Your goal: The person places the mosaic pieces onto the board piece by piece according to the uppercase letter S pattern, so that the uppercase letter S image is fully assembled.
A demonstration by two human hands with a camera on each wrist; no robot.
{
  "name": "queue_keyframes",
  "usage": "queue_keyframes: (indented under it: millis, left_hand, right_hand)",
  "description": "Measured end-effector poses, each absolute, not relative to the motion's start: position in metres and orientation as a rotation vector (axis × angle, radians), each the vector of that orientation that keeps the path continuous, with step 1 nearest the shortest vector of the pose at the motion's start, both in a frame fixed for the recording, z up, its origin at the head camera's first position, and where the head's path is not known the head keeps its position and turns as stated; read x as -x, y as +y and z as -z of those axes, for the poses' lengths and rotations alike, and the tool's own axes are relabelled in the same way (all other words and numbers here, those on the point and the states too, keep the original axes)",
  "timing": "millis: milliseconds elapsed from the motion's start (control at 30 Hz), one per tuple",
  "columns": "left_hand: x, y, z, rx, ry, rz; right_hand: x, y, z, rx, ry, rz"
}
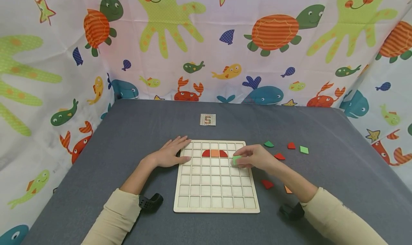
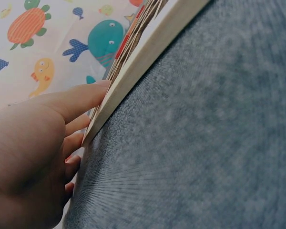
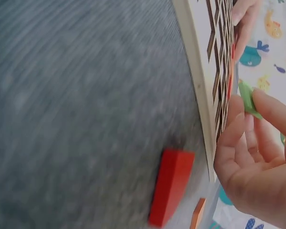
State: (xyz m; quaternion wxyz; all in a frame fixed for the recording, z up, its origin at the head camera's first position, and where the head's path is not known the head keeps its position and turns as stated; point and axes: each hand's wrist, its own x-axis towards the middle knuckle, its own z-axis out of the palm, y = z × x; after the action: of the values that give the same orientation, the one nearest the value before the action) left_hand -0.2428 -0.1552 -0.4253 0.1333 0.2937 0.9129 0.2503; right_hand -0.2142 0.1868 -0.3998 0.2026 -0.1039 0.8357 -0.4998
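A wooden grid board (image 1: 216, 209) lies on the grey table, with a red quarter piece (image 1: 206, 153), an orange square (image 1: 214, 153) and another red quarter piece (image 1: 223, 153) set side by side in an upper row. My left hand (image 1: 168, 153) rests at the board's upper left corner, thumb and fingers spread on its edge. Over the board's right side, my right hand (image 1: 257, 157) pinches a light green square tile (image 1: 236, 160) between thumb and fingers. The right wrist view shows that green tile (image 3: 249, 99) tilted at the fingertips.
Right of the board lie a dark green piece (image 1: 268, 144), several red pieces (image 1: 267, 184), a light green square (image 1: 304, 150) and an orange piece (image 1: 288, 190). A small pattern card (image 1: 207, 119) lies behind the board. A printed cloth (image 1: 206, 66) hangs around the table.
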Motion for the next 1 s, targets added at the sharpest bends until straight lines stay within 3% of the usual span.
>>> queue_keyframes:
  millis: [1000]
  left_hand:
    - [0.241, -0.154, 0.423, -0.847, 2.644, -0.724]
  right_hand:
    - [0.213, 0.110, 0.396, 0.015, 2.087, 1.591]
